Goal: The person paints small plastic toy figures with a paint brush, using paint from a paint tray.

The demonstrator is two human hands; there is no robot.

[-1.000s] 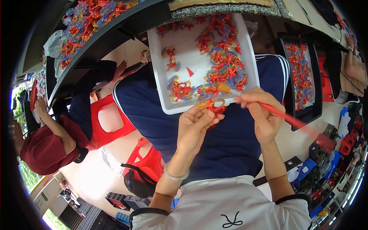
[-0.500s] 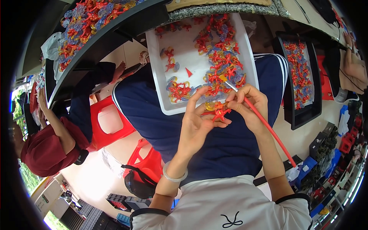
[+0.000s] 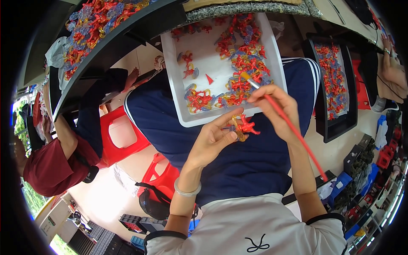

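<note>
Between the thumb and fingers of my left hand (image 3: pixel 212 142) is a small red plastic figure (image 3: pixel 245 126) with clear yellow and bluish parts. My right hand (image 3: pixel 278 108) grips a paintbrush (image 3: pixel 293 129) with a long red handle; its yellowish bristles point up over the tray, away from the figure. The white tray (image 3: pixel 172 72) rests across my lap, just beyond both hands. Many similar red, yellow and blue figures (image 3: pixel 248 66) are heaped along its right side, with smaller groups at the left. A red triangular piece (image 3: pixel 209 79) lies on the tray's bare white floor.
A black tray (image 3: pixel 331 131) of the same figures stands to the right. More figures (image 3: pixel 97 25) fill a dark-edged surface at upper left. A stone-like table edge (image 3: pixel 250 11) borders the tray's far side. Another person in a dark red shirt (image 3: pixel 55 163) sits at left, near red stools (image 3: pixel 123 131).
My right hand has come away from the figure and moved slightly up and right with the brush. My left hand has turned and drawn a little left, still holding the figure.
</note>
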